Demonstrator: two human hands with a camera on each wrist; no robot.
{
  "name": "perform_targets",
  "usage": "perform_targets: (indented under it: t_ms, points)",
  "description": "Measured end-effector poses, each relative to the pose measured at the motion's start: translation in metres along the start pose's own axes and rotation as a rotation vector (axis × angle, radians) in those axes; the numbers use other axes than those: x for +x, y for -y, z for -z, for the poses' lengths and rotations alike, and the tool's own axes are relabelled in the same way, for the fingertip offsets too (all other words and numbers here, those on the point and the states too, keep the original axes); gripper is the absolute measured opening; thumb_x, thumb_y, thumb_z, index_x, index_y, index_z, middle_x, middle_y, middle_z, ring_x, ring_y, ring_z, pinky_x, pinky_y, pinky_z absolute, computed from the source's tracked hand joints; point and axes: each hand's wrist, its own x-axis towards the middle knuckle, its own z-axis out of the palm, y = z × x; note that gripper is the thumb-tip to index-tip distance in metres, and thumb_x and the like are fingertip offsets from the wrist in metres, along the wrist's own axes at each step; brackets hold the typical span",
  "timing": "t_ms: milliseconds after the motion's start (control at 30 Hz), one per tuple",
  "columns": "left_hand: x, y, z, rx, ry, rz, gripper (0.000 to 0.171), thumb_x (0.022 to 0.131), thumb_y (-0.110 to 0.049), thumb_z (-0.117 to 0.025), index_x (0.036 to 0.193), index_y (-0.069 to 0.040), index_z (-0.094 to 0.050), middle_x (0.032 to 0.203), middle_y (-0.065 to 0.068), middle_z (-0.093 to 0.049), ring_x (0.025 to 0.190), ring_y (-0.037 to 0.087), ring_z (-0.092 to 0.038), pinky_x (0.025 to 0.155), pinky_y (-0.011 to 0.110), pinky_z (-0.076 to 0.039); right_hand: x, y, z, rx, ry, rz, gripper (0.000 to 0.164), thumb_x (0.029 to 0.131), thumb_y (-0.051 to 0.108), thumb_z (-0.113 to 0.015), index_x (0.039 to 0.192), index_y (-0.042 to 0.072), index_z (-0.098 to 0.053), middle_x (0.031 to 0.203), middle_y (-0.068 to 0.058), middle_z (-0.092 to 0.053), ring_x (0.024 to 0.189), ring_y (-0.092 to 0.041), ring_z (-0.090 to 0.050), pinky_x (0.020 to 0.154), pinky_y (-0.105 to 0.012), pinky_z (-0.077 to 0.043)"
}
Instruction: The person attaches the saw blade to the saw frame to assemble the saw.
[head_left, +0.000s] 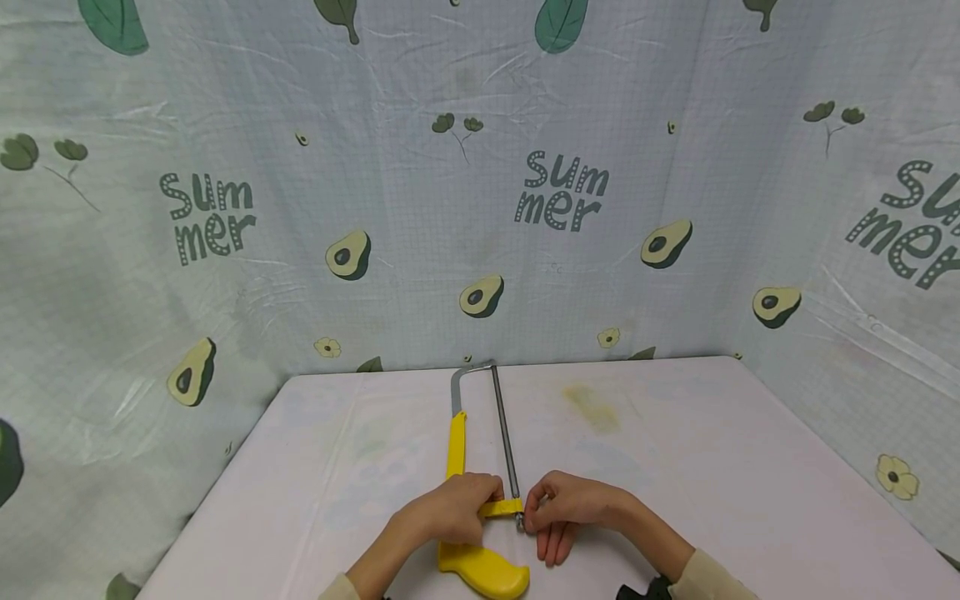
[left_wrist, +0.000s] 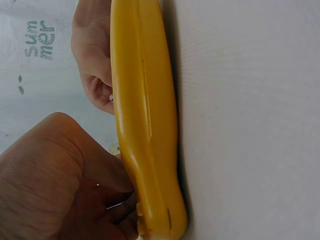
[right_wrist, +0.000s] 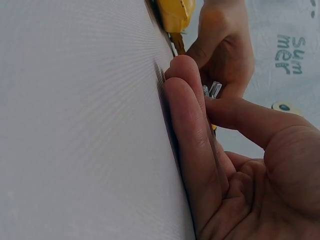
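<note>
A hacksaw (head_left: 457, 442) lies on the table with its grey bow at the far end and its yellow handle (head_left: 487, 573) toward me. Along its right side runs the long grey blade (head_left: 504, 433). My left hand (head_left: 459, 507) grips the yellow frame just above the handle, its fingers near the yellow crosspiece (head_left: 501, 507). To the right of the blade's near end, my right hand (head_left: 568, 504) pinches the small metal wing nut (right_wrist: 215, 89) with thumb and forefinger. The other right fingers (right_wrist: 186, 117) stretch along the tabletop. In the left wrist view the handle hides part of both hands.
The table (head_left: 697, 467) has a pale cover with a yellowish stain (head_left: 591, 407) beyond the right hand. A printed curtain (head_left: 405, 192) with avocados and lettering stands behind the table and along its sides.
</note>
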Motion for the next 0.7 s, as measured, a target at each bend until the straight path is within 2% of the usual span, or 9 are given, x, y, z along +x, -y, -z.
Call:
perform_targets:
  t_ms: [100,167,300,433,700]
  points:
    - [0.003,0.006,-0.002,-0.012,0.005,-0.010,0.042,0.068,0.001,-0.074,0.102,-0.020,-0.061,0.084,-0.009,-0.056,0.076,0.007,-0.051,0.071,0.023,-0.046,0.000,0.000,0.000,0.000,0.004,0.000,0.017,0.096,0.015,-0.064,0.102,0.000,-0.069,0.072,-0.006,-0.073,0.058,-0.010,-0.072,0.055,-0.024,-0.058]
    - [0.010,0.018,-0.010,0.004,-0.001,-0.034,0.043,0.069,0.000,-0.074,0.104,-0.021,-0.061,0.086,-0.010,-0.056,0.077,0.007,-0.051,0.070,0.024,-0.045,0.000,0.000,0.000,-0.003,0.004,0.000,0.017,0.096,0.015,-0.064,0.102,0.000,-0.069,0.072,-0.006,-0.073,0.058,-0.010,-0.072,0.055,-0.024,-0.058]
    - [0.016,0.027,-0.017,0.017,-0.010,-0.044,0.044,0.069,-0.001,-0.074,0.105,-0.022,-0.061,0.087,-0.010,-0.056,0.077,0.007,-0.050,0.070,0.024,-0.045,0.000,0.000,0.001,-0.009,0.004,0.002,0.017,0.095,0.015,-0.065,0.102,0.000,-0.070,0.072,-0.006,-0.073,0.058,-0.010,-0.072,0.055,-0.024,-0.057]
    - [0.008,0.011,-0.006,-0.014,0.006,-0.012,0.043,0.069,0.000,-0.074,0.103,-0.022,-0.061,0.085,-0.009,-0.057,0.077,0.008,-0.051,0.071,0.024,-0.046,0.000,0.000,0.001,-0.011,0.006,0.003,0.017,0.094,0.014,-0.065,0.101,-0.001,-0.070,0.073,-0.006,-0.073,0.058,-0.010,-0.072,0.055,-0.024,-0.058]
    - [0.000,0.001,0.003,-0.039,0.021,0.008,0.040,0.069,0.000,-0.072,0.102,-0.021,-0.061,0.084,-0.010,-0.056,0.076,0.007,-0.052,0.071,0.023,-0.045,0.000,0.000,0.000,-0.014,0.010,-0.002,0.018,0.094,0.016,-0.067,0.102,0.000,-0.070,0.073,-0.007,-0.074,0.059,-0.011,-0.072,0.055,-0.024,-0.057]
